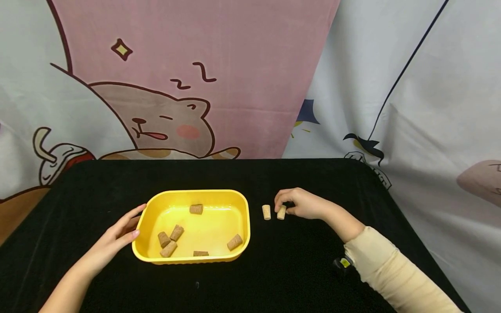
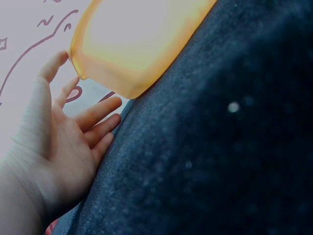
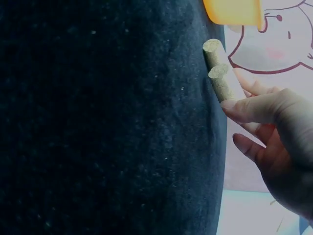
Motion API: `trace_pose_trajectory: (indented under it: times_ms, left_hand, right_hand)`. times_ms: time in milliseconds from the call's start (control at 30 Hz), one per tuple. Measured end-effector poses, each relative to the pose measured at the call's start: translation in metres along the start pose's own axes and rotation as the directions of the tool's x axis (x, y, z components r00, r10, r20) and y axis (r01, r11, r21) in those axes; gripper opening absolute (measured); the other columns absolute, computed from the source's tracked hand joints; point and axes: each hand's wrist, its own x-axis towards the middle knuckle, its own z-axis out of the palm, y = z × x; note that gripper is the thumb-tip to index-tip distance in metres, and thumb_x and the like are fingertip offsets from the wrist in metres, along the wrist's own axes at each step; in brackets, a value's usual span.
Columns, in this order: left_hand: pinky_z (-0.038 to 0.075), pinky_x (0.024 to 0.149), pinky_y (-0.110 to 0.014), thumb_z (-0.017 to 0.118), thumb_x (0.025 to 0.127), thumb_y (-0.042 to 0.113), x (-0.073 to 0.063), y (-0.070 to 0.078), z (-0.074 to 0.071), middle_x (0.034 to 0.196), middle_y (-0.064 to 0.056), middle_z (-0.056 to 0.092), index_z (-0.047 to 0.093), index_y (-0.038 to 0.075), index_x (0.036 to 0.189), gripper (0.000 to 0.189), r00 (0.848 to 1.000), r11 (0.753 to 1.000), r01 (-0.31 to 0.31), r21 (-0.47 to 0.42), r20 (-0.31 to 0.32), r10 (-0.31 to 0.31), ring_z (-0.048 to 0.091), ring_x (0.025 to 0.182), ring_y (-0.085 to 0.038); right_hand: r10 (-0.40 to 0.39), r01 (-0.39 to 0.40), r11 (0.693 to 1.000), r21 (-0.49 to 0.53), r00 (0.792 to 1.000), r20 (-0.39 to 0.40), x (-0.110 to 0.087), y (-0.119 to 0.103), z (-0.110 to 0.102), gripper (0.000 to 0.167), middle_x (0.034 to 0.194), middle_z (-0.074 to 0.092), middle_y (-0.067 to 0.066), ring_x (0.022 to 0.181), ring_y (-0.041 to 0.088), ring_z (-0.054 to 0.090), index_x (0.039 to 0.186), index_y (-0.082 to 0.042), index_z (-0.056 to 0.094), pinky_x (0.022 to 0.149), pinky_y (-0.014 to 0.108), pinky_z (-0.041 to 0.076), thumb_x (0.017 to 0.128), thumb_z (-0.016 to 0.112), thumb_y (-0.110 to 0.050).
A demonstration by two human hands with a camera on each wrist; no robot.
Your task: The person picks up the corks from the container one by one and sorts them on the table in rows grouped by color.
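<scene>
Six brown corks [image 1: 177,232] inside the yellow tray [image 1: 207,228], as seen from the head: one at 12 o'clock, three bunched near 8, one at 6, one near 4. Outside, near 3 o'clock, a pale standing cork [image 1: 266,212] on the black cloth [image 1: 250,287], and just beside it a second pale cork [image 1: 281,212] in a pinch of the right hand [image 1: 303,203]. At 9 o'clock, the left hand [image 1: 117,232], right at the side of the tray, with no firm grip. Might knock the standing cork flat with a small bump, because of the tiny gap. Could then roll away, being round.

From the left wrist: tray near 12 o'clock, left hand near 9, with loose, spread fingers and only a light touch at the edge. Could let the tray slide, or even tip it, if pushed hard from the side.

From the right wrist: pinched cork near 2 o'clock, standing one right behind, a bit of tray near 1, right hand near 3. Hard to tell how tight the pinch is, or whether up off the cloth. Could drop the cork if pinched too softly, or pop it out if squeezed too hard.
</scene>
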Motion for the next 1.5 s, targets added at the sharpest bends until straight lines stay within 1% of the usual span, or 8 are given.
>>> trace_pose_trajectory:
  times_ms: [200,267,467,733,1033,1133,1333,1500]
  left_hand:
    - [0.052,0.082,-0.036,0.040,0.102,0.011,0.002,0.001,-0.001,0.139,-0.037,0.037,0.018,0.008,0.153,0.055,1.000,1.000,-0.005,-0.017,0.015,0.005,0.052,0.111,-0.002]
    - [0.050,0.081,-0.031,0.040,0.102,0.011,0.002,0.001,-0.002,0.138,-0.037,0.037,0.017,0.009,0.153,0.055,1.000,1.000,-0.006,-0.026,0.021,0.007,0.050,0.109,0.004]
    - [0.050,0.081,-0.029,0.040,0.102,0.011,0.002,0.000,-0.002,0.138,-0.037,0.037,0.017,0.008,0.153,0.055,1.000,1.000,-0.011,-0.024,0.021,0.012,0.050,0.109,0.004]
    - [0.049,0.083,-0.059,0.040,0.102,0.011,0.003,-0.001,-0.001,0.138,-0.037,0.037,0.018,0.008,0.152,0.055,1.000,1.000,-0.014,-0.020,0.014,0.014,0.049,0.108,0.005]
    - [0.050,0.083,-0.052,0.040,0.102,0.012,0.002,-0.001,-0.001,0.138,-0.037,0.037,0.018,0.008,0.152,0.055,1.000,1.000,-0.002,-0.018,0.015,0.003,0.049,0.108,0.006]
    - [0.049,0.084,-0.055,0.040,0.102,0.012,0.001,-0.001,-0.001,0.138,-0.037,0.037,0.018,0.009,0.152,0.055,1.000,1.000,0.001,-0.020,0.012,-0.001,0.051,0.111,0.000]
    - [0.048,0.084,-0.059,0.041,0.102,0.013,0.001,-0.001,0.000,0.140,-0.037,0.035,0.016,0.008,0.153,0.056,1.000,1.000,0.006,-0.013,0.012,-0.006,0.044,0.120,-0.045]
    - [0.049,0.084,-0.058,0.041,0.103,0.013,0.001,0.000,0.001,0.140,-0.037,0.034,0.016,0.007,0.152,0.056,1.000,1.000,0.009,-0.010,0.008,-0.009,0.040,0.120,-0.052]
  right_hand:
    - [0.011,-0.011,1.000,-0.002,1.000,0.002,0.003,0.003,0.004,0.033,0.115,0.060,0.000,0.111,0.022,0.055,0.096,-0.020,0.070,0.094,0.042,0.047,0.080,0.064,0.009]
    - [0.015,-0.015,1.000,-0.008,1.000,0.000,0.004,0.004,0.005,0.034,0.115,0.060,0.000,0.111,0.022,0.055,0.096,-0.020,0.070,0.094,0.041,0.047,0.080,0.064,0.009]
    - [0.014,-0.014,1.000,-0.023,1.000,-0.011,0.006,0.004,0.007,0.034,0.116,0.060,-0.001,0.112,0.022,0.055,0.097,-0.019,0.070,0.095,0.041,0.047,0.080,0.064,0.010]
    - [0.019,-0.019,1.000,-0.023,1.000,-0.018,0.005,0.004,0.009,0.034,0.118,0.060,0.000,0.113,0.024,0.055,0.099,-0.019,0.069,0.095,0.042,0.047,0.080,0.065,0.009]
    - [-0.015,0.013,1.000,-0.026,0.997,-0.082,0.001,-0.003,0.001,0.032,0.124,0.058,0.002,0.117,0.026,0.052,0.106,-0.016,0.069,0.097,0.047,0.044,0.082,0.064,0.005]
    - [-0.047,0.045,0.999,-0.012,0.990,-0.134,-0.002,-0.009,-0.004,0.031,0.124,0.059,0.003,0.117,0.027,0.052,0.108,-0.014,0.068,0.097,0.049,0.044,0.083,0.066,0.003]
    - [-0.099,0.103,0.995,0.004,0.967,-0.233,-0.003,-0.025,-0.010,0.028,0.119,0.061,0.001,0.114,0.020,0.053,0.106,-0.018,0.068,0.096,0.043,0.045,0.083,0.071,-0.003]
    - [-0.134,0.150,0.988,0.038,0.953,-0.273,-0.002,-0.041,-0.009,0.028,0.116,0.061,-0.003,0.112,0.015,0.053,0.106,-0.020,0.068,0.095,0.040,0.046,0.082,0.074,-0.007]
